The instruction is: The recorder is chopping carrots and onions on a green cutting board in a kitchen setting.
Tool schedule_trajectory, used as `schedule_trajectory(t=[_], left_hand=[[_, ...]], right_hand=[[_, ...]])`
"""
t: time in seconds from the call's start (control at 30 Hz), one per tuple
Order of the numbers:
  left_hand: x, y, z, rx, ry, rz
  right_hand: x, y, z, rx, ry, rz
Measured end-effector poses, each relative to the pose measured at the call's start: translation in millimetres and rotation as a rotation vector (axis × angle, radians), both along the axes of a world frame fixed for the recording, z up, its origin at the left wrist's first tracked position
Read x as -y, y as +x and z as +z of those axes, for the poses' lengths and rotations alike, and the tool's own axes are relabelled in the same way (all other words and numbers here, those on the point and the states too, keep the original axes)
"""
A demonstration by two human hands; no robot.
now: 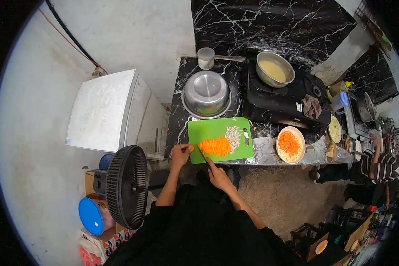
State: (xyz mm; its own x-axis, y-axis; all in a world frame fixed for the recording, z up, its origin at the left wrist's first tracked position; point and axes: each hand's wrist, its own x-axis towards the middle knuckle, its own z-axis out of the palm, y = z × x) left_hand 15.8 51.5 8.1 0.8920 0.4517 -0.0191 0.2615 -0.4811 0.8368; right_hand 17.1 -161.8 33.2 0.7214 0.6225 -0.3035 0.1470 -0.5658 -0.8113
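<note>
A green plastic cutting board lies at the counter's front edge. My right hand grips a kitchen knife, its blade over the board's left part. At the board's left edge, my left hand pinches a small piece of carrot in its fingertips. Just right of the blade is a pile of finely cut carrot. Thin white strips, of a vegetable I cannot identify, lie beside that pile. To the right, a bowl holds shredded carrot over pale shreds.
Behind the board an upturned metal basin rests near a lidded container. A black gas stove carries a metal pot of yellowish liquid. A pedestal fan and a white refrigerator stand left. A person is at far right.
</note>
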Motion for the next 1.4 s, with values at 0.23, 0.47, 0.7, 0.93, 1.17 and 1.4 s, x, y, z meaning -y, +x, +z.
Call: schedule_trajectory(t=[0.23,0.47,0.7,0.93,1.17,1.4], left_hand=[[3,3,7,-0.179,-0.059,-0.040],[11,3,8,-0.017,0.093,-0.045],[20,-2,4,0.039,0.189,0.002],[31,-9,5,0.038,0.156,-0.065],[35,-12,2,0.032,0.153,-0.052],[36,-11,-1,0.084,0.261,-0.083]], right_hand=[[1,0,-3,0.065,0.051,-0.013],[-3,-3,8,0.059,0.013,-0.028],[-3,-7,11,0.039,0.028,-0.064],[-1,-7,10,0.054,0.033,-0.040],[-1,-6,15,0.022,0.032,-0.039],[1,-8,15,-0.057,0.015,-0.135]])
